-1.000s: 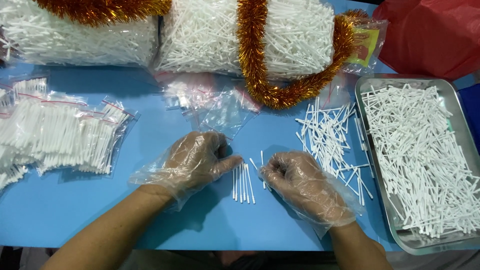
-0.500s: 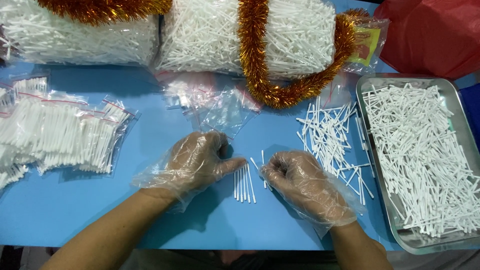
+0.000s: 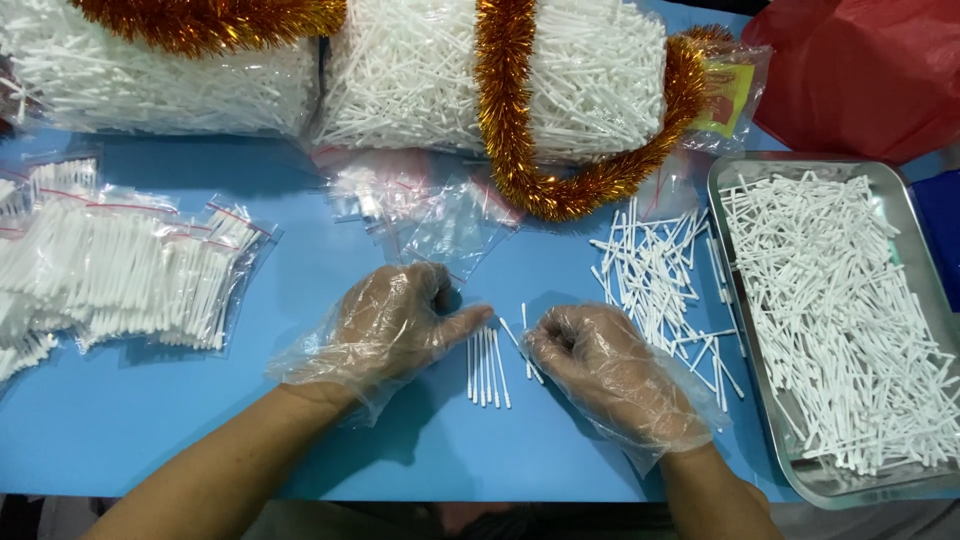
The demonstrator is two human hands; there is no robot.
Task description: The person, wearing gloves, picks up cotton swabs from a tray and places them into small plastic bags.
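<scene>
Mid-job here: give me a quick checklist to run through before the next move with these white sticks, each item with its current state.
1. Small row of white sticks lined up between the hands: ok, roughly parallel, with one or two lying askew.
2. Left hand gloved, thumb beside the row: ok.
3. Right hand gloved, fingers curled by the askew sticks: ok; whether it holds any, cannot tell.
4. Empty clear bags in reach behind the hands: ok.
5. Loose sticks on the blue table: ok.
6. Metal tray stocked: ok.
</scene>
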